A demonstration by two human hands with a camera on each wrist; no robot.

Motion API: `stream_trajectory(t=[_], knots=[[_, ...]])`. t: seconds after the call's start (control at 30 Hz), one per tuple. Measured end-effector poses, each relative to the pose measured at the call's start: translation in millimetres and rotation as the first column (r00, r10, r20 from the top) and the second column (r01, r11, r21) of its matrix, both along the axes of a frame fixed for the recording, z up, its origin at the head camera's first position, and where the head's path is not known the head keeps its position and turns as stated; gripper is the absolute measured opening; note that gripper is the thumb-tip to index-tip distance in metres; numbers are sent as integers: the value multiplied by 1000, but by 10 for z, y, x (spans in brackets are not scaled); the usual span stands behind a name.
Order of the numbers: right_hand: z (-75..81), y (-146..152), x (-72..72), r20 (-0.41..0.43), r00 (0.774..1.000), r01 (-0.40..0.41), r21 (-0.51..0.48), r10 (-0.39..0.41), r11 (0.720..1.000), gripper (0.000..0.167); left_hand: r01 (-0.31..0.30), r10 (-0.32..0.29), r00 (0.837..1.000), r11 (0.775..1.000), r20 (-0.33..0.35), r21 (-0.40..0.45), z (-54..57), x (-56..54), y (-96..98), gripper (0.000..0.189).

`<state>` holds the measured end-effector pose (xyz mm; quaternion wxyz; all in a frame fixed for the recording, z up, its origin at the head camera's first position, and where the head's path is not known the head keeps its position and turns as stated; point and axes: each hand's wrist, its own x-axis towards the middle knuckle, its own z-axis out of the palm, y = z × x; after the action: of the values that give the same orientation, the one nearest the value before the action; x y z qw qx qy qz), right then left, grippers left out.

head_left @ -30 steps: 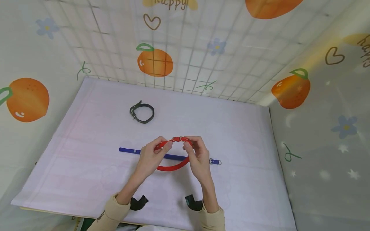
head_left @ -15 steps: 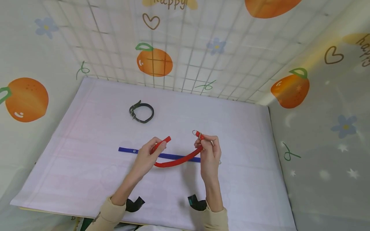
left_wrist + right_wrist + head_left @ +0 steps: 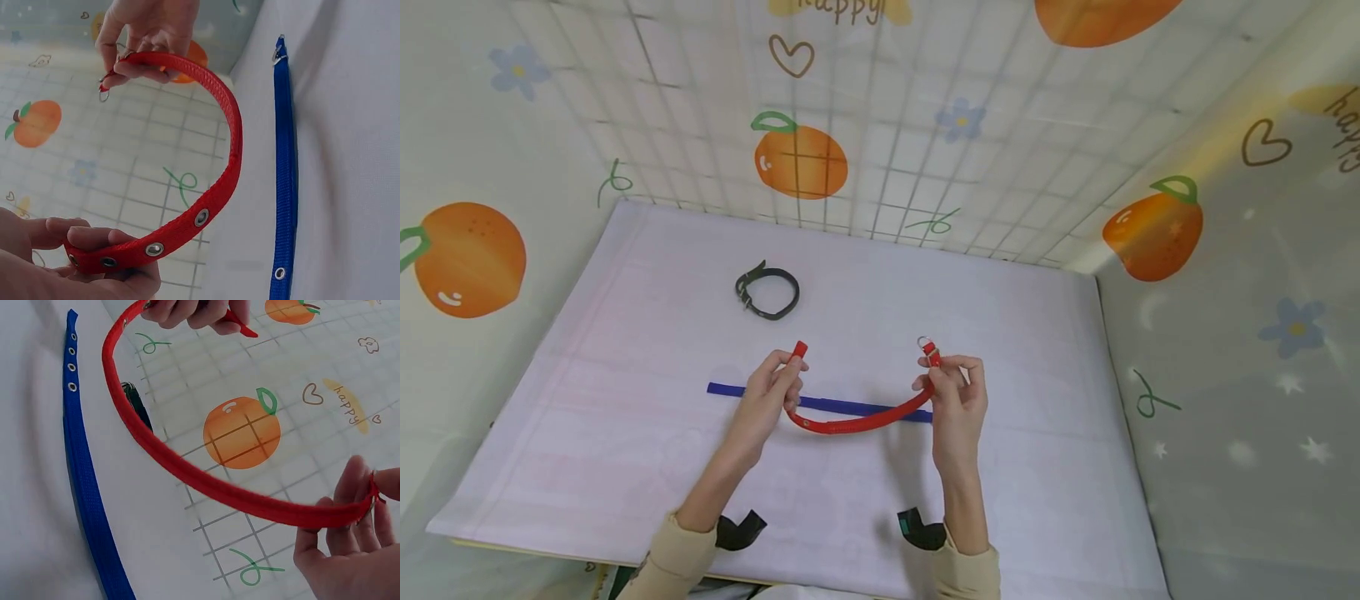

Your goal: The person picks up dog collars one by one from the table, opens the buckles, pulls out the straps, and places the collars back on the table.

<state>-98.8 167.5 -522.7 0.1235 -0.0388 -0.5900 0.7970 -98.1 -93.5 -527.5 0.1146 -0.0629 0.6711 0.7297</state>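
Note:
A red collar (image 3: 850, 426) hangs in a downward bow between my two hands, unbuckled. My left hand (image 3: 765, 400) pinches the end with the metal eyelets (image 3: 154, 249), and its tip pokes up past the fingers. At the other end my right hand (image 3: 958, 408) grips it by the buckle, where a metal ring (image 3: 923, 342) stands out above the fingertips. Under the red collar, a blue collar (image 3: 842, 407) lies stretched out flat on the table; in the head view its right end is hidden behind my right hand.
Farther back on the white-covered table (image 3: 1037, 375) lies a black collar (image 3: 775, 292), buckled into a loop. A wire grid (image 3: 895, 150) under a printed sheet rises behind the table. Black curved pieces (image 3: 741, 531) sit at both wrists.
The red collar's two ends, together at the buckle a second ago, have come apart. My hands have spread, left hand leftward and right hand rightward, with the collar bowed between them.

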Motion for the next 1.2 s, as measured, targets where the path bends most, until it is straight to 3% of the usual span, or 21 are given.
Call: stream_trajectory(t=[0.23,0.5,0.63,0.9,1.03,1.2], knots=[[-14,32,-11,-33,999,-2,49,3,999,20,-80,79,997,995,22,67,-20,-3,-98,28],[-42,96,-9,14,1000,26,101,-28,995,34,-196,192,980,975,53,107,-93,-12,-213,32],[-63,142,-6,25,998,55,123,-59,991,36,-219,215,976,968,47,121,-135,-9,-284,38],[-69,211,-9,86,987,134,11,-135,991,52,-249,244,969,955,51,159,-218,0,-419,26],[-95,259,-23,111,976,191,-35,-186,981,51,-290,286,957,934,51,207,-257,1,-492,22],[-130,324,-32,123,964,246,-57,-237,968,50,-339,335,940,902,64,267,-300,-4,-560,34]])
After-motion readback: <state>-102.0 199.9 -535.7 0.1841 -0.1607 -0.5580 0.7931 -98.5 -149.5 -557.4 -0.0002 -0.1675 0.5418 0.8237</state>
